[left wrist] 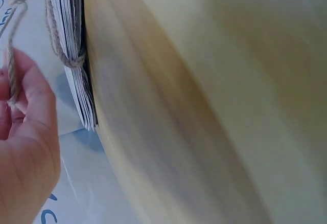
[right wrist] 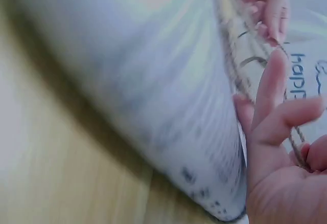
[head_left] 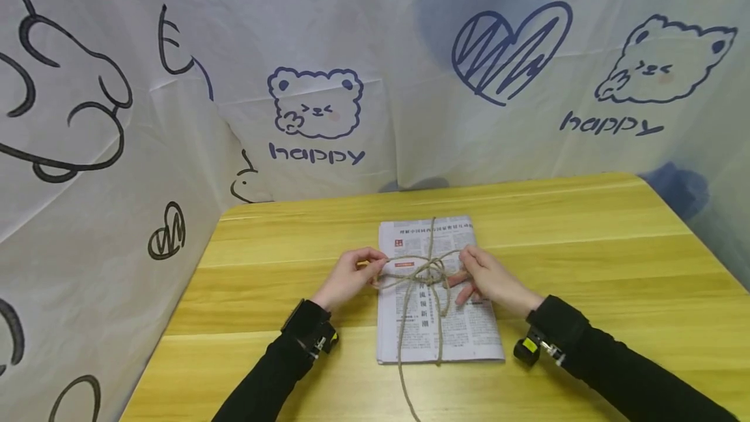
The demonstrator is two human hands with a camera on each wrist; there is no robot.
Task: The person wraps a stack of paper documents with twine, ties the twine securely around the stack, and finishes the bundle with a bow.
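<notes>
A folded stack of newspaper (head_left: 389,337) lies on the table, bound lengthwise and crosswise with brown twine (head_left: 430,272) that crosses near its middle. My left hand (head_left: 350,277) pinches a loop of the twine at the stack's left edge; the left wrist view shows the cord (left wrist: 13,83) between thumb and fingers. On the other side, my right hand (head_left: 491,280) pinches another loop between thumb and index finger. Its other fingers (right wrist: 271,88) spread out over the paper. One loose twine tail (head_left: 402,370) runs down past the stack's near edge.
The yellow wood-grain table (head_left: 281,233) extends on both sides of the stack. A pale cloth (head_left: 410,129) with printed bears and hearts hangs behind and to the sides. Each wrist carries a black strap with a small camera (head_left: 527,348).
</notes>
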